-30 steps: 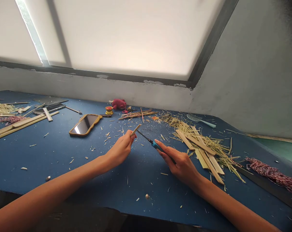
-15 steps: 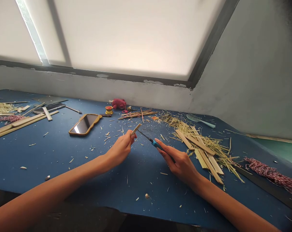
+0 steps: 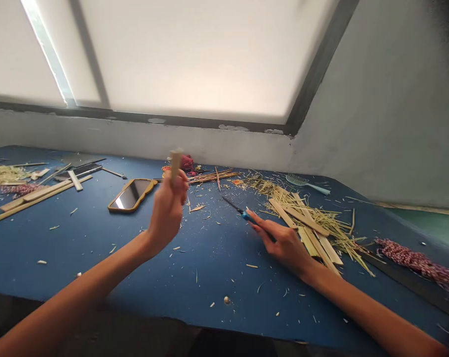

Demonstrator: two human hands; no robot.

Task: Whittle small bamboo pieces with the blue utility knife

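Note:
My left hand [image 3: 168, 201] is raised above the blue table, its fingers closed round a short flat strip of pale wood [image 3: 175, 162] that points upward and is a little blurred. My right hand [image 3: 284, 243] grips a knife [image 3: 245, 215] by its blue handle, the forefinger laid along it. The thin dark blade slants up and left over the table, apart from the strip. Small shavings and a pointed sliver [image 3: 197, 208] lie on the surface between the hands.
Flat wooden strips [image 3: 313, 230] rest on thin shavings at right, near a red-and-white cord bundle [image 3: 414, 260] and a hairbrush [image 3: 308, 183]. At left lie a yellow-framed phone [image 3: 133, 195] and long wooden slats [image 3: 41, 194]. Thin sticks [image 3: 217, 175] lie at the back.
My left hand has moved up and left with the wooden strip, away from the blade, turning it upright. My right hand with the knife has shifted slightly right. A pointed sliver now shows on the table.

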